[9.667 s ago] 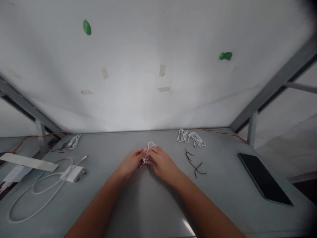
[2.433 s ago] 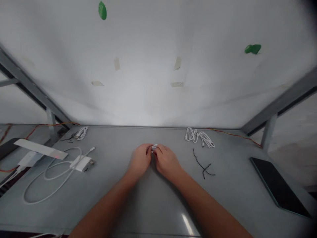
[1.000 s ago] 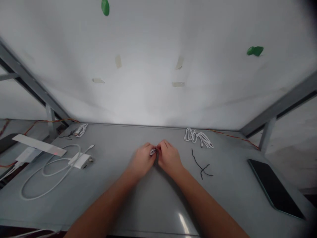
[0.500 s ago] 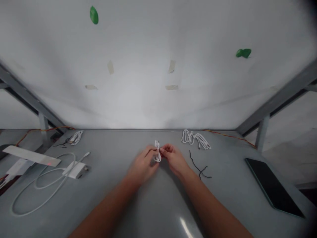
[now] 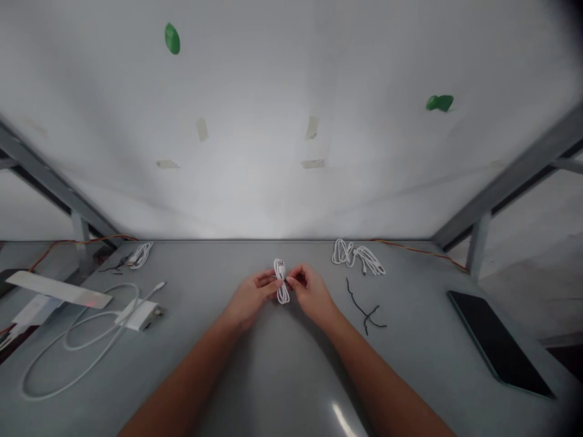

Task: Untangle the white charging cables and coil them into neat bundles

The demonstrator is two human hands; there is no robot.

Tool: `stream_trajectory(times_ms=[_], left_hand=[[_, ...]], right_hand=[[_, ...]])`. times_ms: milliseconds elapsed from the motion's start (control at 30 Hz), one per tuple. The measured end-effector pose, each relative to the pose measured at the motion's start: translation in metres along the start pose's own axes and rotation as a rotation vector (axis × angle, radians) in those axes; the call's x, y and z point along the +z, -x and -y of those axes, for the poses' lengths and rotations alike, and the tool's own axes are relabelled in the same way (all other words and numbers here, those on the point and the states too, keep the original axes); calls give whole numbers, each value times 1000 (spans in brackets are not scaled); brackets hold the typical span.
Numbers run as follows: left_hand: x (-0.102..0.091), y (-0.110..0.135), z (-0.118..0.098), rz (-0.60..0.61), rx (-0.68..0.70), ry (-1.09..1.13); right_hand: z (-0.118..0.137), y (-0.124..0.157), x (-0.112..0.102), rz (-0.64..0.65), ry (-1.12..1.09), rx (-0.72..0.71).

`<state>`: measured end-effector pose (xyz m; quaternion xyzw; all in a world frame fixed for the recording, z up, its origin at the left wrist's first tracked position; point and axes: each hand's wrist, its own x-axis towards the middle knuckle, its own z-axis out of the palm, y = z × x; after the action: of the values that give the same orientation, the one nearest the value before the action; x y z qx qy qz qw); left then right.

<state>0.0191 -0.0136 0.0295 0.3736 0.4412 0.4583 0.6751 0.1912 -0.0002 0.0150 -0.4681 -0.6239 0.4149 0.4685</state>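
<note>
Toward the far edge of the tabletop (image 5: 255, 255), your left hand (image 5: 249, 296) and right hand (image 5: 310, 294) are half closed, their fingertips pinching a white cable (image 5: 282, 282) looped into an upright figure-eight between them. Hold that pinch firm at the narrow waist so the loops stay even. Off to your right lie a looser white cable (image 5: 357, 257) and a thin black cable (image 5: 364, 312).

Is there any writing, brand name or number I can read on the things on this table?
None can be read. The white charger block, dark tablet, long white strip and coiled white cable show no legible marks; any print would be too small or blurred here.
</note>
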Motion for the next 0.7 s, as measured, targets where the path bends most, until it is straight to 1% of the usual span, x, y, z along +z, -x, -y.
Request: stream_trajectory(times_ms=[100, 267, 333, 533, 600, 700], left_hand=[[0, 1, -2, 48, -5, -6], [-2, 2, -2, 47, -2, -42], [-3, 2, -2, 61, 2, -59], [-7, 1, -1, 60, 21, -145], [-8, 0, 0, 72, 13, -174], [-11, -3, 3, 106, 19, -224]], right_hand=[[-2, -1, 0, 26, -59, 43], [-1, -3, -2, 59, -169, 99], [0, -3, -3, 88, -169, 108], [4, -3, -6, 175, -37, 92], [8, -1, -8, 190, 45, 42], [15, 3, -11, 185, 230, -82]])
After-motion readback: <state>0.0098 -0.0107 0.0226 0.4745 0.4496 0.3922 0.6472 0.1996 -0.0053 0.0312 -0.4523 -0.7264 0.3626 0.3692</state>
